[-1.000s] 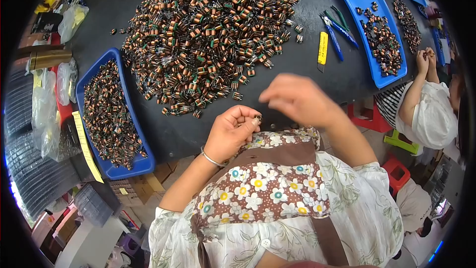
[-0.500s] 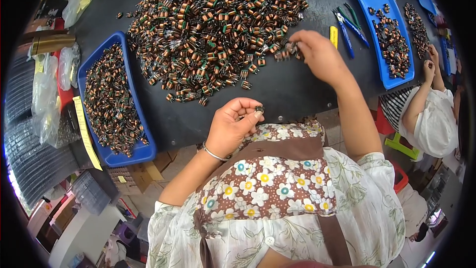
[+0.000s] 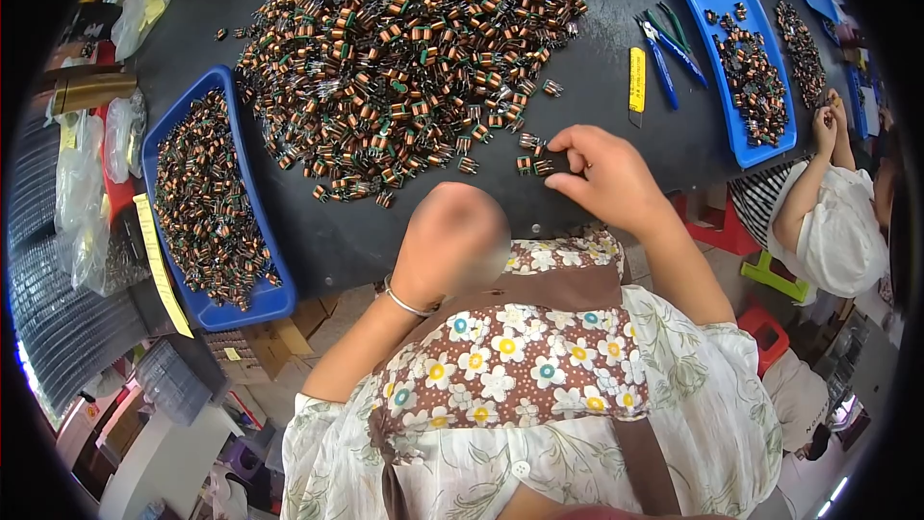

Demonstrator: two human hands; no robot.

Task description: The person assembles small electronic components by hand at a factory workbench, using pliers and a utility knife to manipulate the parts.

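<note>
A large heap of small copper-wound coils (image 3: 404,58) with dark and green parts and metal pins covers the middle of the black table (image 3: 356,231). My right hand (image 3: 611,178) is at the table's near side, right of the heap. Its thumb and forefinger curl around a few loose coils (image 3: 531,164), whose outer ends stick out to the left. My left hand (image 3: 452,241) is raised at the table's near edge, in front of my apron. A blur hides its fingers and anything in them. A metal bangle (image 3: 409,299) circles that wrist.
A blue tray (image 3: 287,299) full of coils stands left. At right lie a yellow-handled cutter (image 3: 636,82), blue pliers (image 3: 664,72) and green-handled pliers (image 3: 676,29). Beyond them, another blue tray (image 3: 685,0) holds coils. Another person's hands (image 3: 828,120) work at far right.
My right hand has moved from the heap's right edge toward me, and a few coils have come with it. My left hand stays near the table edge; its fingers have become blurred.
</note>
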